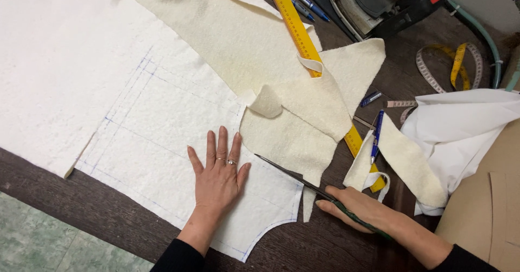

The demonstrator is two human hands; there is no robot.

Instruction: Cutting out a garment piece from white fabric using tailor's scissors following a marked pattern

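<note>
While the left hand lies flat, fingers spread, on the white batting marked with blue lines, the right hand is closed around the scissors, its grip hiding the handles. Cream offcuts cover the middle of the yellow ruler. At far right, 1 iron is cut off by the frame's top edge.

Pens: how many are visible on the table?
3. Two blue pens lie side by side at the top beside the yellow ruler; one blue pen lies right of centre on a cream fabric strip. Fabric may hide others.
</note>
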